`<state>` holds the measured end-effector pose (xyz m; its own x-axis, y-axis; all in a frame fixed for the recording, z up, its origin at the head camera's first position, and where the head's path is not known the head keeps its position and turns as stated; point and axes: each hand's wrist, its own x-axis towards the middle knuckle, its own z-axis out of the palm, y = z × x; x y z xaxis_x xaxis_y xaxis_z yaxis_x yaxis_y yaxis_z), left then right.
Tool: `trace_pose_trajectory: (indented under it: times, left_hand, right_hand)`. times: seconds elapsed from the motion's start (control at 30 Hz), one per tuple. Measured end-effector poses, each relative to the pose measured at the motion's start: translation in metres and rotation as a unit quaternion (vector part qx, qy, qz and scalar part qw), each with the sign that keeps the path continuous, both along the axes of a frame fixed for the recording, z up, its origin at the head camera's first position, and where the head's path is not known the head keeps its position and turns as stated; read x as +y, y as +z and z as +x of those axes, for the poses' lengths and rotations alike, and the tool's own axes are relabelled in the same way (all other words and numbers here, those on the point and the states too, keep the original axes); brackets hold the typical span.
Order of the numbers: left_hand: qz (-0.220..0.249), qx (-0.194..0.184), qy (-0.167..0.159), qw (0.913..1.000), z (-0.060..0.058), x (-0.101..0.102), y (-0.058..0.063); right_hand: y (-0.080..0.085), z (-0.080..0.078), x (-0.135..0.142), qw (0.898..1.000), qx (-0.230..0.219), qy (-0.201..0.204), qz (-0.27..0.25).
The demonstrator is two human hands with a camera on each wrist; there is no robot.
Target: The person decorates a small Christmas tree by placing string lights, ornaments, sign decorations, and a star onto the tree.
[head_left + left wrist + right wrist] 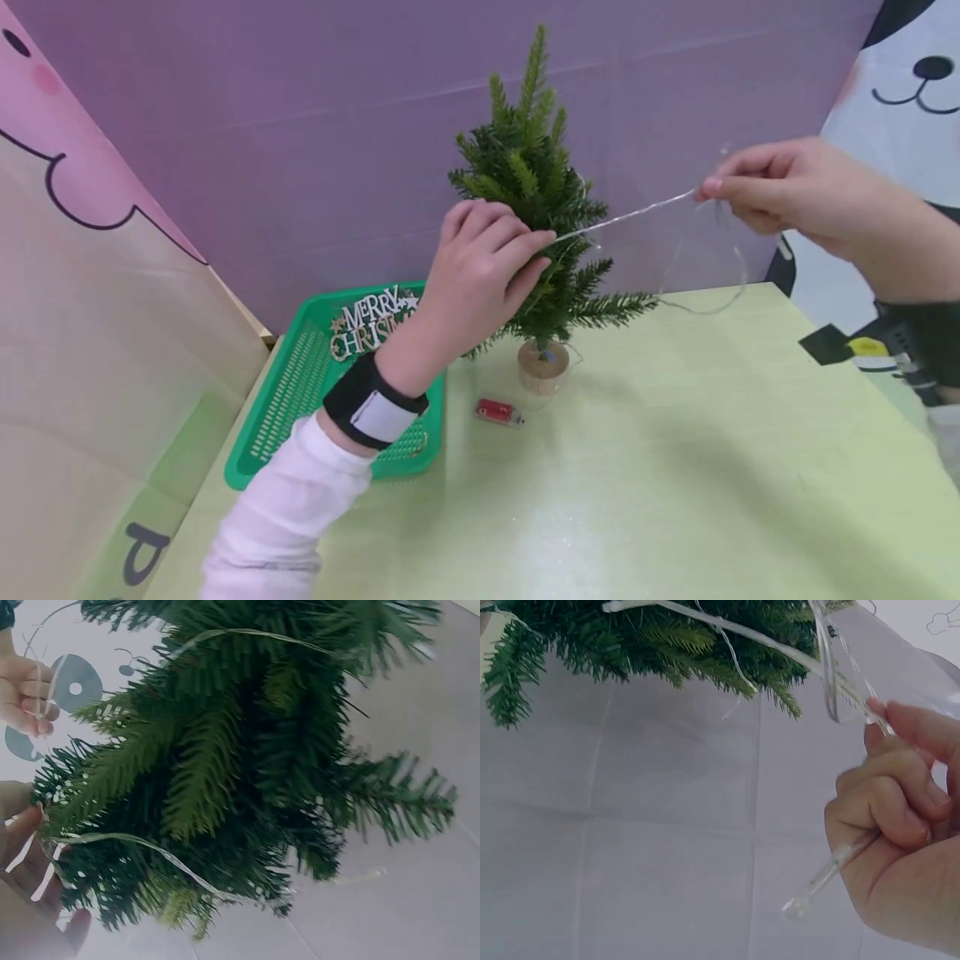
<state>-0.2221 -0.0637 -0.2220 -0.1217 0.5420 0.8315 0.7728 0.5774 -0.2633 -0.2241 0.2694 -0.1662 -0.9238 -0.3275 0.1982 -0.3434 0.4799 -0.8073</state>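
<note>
A small artificial Christmas tree (536, 158) stands upright in a round pale base (543, 368). My right hand (787, 187) pinches a clear string light (637, 210) between thumb and fingertips, right of the tree. The string runs taut from there to the tree, and a slack loop hangs below the hand. My left hand (480, 258) is at the tree's front left, its fingers spread against the branches beside the string. In the left wrist view, a length of string light (172, 859) crosses the branches. The right wrist view shows a clear end piece (810, 889) sticking out beneath the curled fingers.
A green basket (258, 417) is at the left, holding a Merry Christmas sign (371, 325). A small red battery pack (498, 412) lies on the table (637, 500) before the tree base. Purple cloth (300, 150) hangs behind the tree.
</note>
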Motion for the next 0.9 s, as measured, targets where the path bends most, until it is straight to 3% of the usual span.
trace_pose_trajectory:
  times: [0.13,0.27,0.37,0.5,0.63,0.67,0.77,0.87,0.9]
  left_hand:
    - [0.017,-0.018,0.026,0.9993,0.002,0.007,0.002]
    - [0.041,-0.053,0.035,0.9972,0.004,0.011,0.003]
    - [0.05,-0.07,0.037,0.9956,0.004,0.012,0.003]
    - [0.049,-0.077,0.038,0.995,0.004,0.012,0.003]
    - [0.056,-0.079,0.034,0.9948,0.003,0.012,0.003]
    - [0.058,-0.078,0.032,0.9947,0.003,0.012,0.004]
    - [0.066,-0.078,0.026,0.9945,0.002,0.012,0.005]
    - [0.071,-0.078,0.02,0.9942,0.002,0.012,0.005]
    - [0.074,-0.078,0.018,0.9941,0.002,0.012,0.006]
  right_hand:
    - [0.006,-0.004,0.004,0.999,-0.011,-0.012,0.04]
    - [0.01,-0.008,0.008,0.994,-0.013,-0.047,0.101]
    - [0.015,-0.012,0.009,0.989,-0.01,-0.083,0.118]
    - [0.025,-0.019,0.009,0.987,-0.016,-0.147,0.058]
    - [0.04,-0.025,0.008,0.98,-0.024,-0.17,-0.104]
    - [0.045,-0.027,0.008,0.974,-0.026,-0.165,-0.156]
    - [0.063,-0.032,0.006,0.943,-0.028,-0.135,-0.304]
    - [0.081,-0.039,0.004,0.9,-0.032,-0.093,-0.425]
    - [0.087,-0.042,0.004,0.881,-0.036,-0.075,-0.466]
